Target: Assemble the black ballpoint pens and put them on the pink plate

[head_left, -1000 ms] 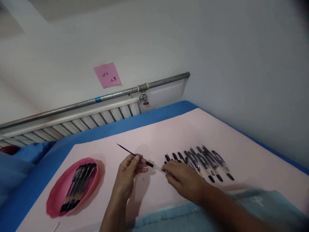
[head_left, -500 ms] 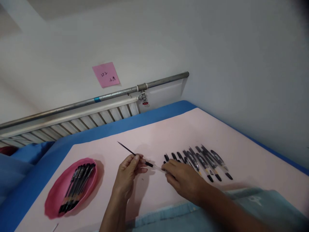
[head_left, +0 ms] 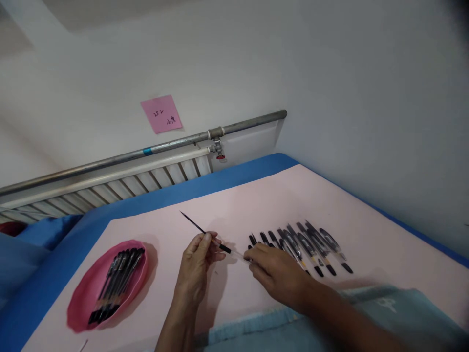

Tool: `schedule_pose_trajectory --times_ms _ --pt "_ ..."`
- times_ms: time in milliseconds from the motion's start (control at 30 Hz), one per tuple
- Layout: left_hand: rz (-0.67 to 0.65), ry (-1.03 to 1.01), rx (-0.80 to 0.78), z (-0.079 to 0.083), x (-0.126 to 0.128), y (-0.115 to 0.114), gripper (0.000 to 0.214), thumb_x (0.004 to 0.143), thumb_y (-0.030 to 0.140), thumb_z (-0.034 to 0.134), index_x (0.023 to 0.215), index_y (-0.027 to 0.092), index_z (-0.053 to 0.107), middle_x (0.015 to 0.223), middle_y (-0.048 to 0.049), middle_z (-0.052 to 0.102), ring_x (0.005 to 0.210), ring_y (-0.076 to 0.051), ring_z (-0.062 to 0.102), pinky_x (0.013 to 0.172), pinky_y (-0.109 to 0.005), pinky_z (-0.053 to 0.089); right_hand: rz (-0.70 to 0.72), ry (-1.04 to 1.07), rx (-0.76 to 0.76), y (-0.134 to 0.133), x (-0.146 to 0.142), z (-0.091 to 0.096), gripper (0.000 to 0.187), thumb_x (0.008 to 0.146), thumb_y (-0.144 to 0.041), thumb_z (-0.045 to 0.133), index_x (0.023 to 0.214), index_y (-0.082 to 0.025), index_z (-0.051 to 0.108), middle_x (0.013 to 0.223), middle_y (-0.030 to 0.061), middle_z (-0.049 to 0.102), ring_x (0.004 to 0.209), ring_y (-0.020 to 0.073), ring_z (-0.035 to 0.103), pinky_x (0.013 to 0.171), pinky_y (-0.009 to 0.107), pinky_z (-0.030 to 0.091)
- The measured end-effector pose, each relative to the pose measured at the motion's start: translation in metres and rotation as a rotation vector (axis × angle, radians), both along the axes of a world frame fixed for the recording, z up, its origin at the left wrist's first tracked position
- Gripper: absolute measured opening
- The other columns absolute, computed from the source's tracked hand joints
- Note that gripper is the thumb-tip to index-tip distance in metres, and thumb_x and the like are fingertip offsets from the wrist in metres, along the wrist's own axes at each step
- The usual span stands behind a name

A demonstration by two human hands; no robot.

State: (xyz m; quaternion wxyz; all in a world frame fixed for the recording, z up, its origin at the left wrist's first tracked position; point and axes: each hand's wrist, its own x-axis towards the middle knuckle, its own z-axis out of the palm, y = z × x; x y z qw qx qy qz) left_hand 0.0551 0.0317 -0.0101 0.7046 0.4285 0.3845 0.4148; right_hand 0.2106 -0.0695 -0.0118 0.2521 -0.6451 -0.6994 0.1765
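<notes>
My left hand (head_left: 200, 252) pinches a thin dark pen refill (head_left: 192, 221) between thumb and fingers. Its narrow end points up and away to the left. A clear pen barrel (head_left: 237, 254) with a black grip (head_left: 224, 249) lies in line with it, just right of the left fingertips. My right hand (head_left: 273, 271) has its fingers closed around the barrel's other end, which they hide. Whether the refill reaches inside the barrel, I cannot tell. Beyond the right hand, several pen parts and caps (head_left: 293, 239) lie in a slanted row.
On the left of the pink sheet (head_left: 176, 303), a pink dish (head_left: 78, 303) holds several assembled-looking black pens (head_left: 119, 281). A thin white stick (head_left: 83, 345) lies near the front edge. Behind the blue table edge (head_left: 234, 171) are a radiator (head_left: 146, 181) and a pipe (head_left: 252, 120).
My left hand and the refill have shifted slightly to the right. The right hand has moved a little to the left, still holding the barrel.
</notes>
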Motion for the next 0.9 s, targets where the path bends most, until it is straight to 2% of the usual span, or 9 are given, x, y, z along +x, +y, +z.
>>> schedule_pose_trajectory --times_ms 167,300,500,700,833,900 --pt "0.03 -0.062 0.032 -0.001 0.002 -0.002 0.028 0.07 0.037 0.063 0.085 0.013 0.061 0.076 -0.0033 0.061 0.061 -0.009 0.055 0.058 -0.024 0.049 0.052 0.14 0.013 0.0 -0.001 -0.001 0.022 0.083 -0.014 0.038 0.093 -0.018 0.057 0.085 0.0049 0.06 0.079 0.0155 0.054 0.069 0.025 0.038" --pt "0.019 -0.074 -0.003 -0.001 0.003 -0.003 0.03 0.069 0.037 0.064 0.085 0.012 0.061 0.074 -0.0048 0.062 0.062 -0.009 0.055 0.052 -0.021 0.046 0.055 0.129 0.035 0.001 -0.001 -0.003 0.022 0.084 -0.015 0.038 0.094 -0.017 0.058 0.087 0.0067 0.059 0.081 0.017 0.054 0.071 0.027 0.039" --pt "0.031 -0.09 0.001 0.002 0.004 -0.005 0.028 0.072 0.037 0.06 0.086 0.013 0.057 0.072 -0.0044 0.062 0.067 -0.012 0.059 0.054 -0.022 0.048 0.027 0.201 0.074 0.002 -0.001 -0.003 0.023 0.085 -0.016 0.038 0.094 -0.018 0.06 0.091 0.0065 0.061 0.087 0.0176 0.052 0.078 0.029 0.038" --pt "0.025 -0.119 0.006 0.002 0.004 -0.007 0.029 0.073 0.038 0.059 0.087 0.013 0.054 0.072 -0.0044 0.062 0.071 -0.017 0.063 0.053 -0.024 0.049 -0.022 0.314 0.004 0.003 -0.003 0.002 0.025 0.084 -0.014 0.035 0.09 -0.018 0.059 0.082 0.0047 0.059 0.078 0.0154 0.053 0.071 0.027 0.038" --pt "0.034 -0.123 -0.006 0.002 0.006 -0.009 0.028 0.073 0.037 0.06 0.086 0.013 0.054 0.07 -0.0037 0.062 0.07 -0.017 0.063 0.053 -0.024 0.05 -0.108 0.376 -0.003 0.004 -0.008 0.0 0.02 0.085 -0.025 0.041 0.098 -0.019 0.054 0.076 0.0017 0.056 0.068 0.0136 0.051 0.061 0.024 0.036" --pt "0.027 -0.136 -0.012 0.003 0.008 -0.01 0.027 0.073 0.036 0.06 0.087 0.013 0.054 0.07 -0.0036 0.062 0.068 -0.016 0.062 0.053 -0.024 0.05 -0.141 0.379 -0.001 0.005 -0.011 -0.001 0.018 0.083 -0.028 0.044 0.095 -0.019 0.054 0.073 0.0006 0.055 0.065 0.0132 0.049 0.059 0.024 0.034"
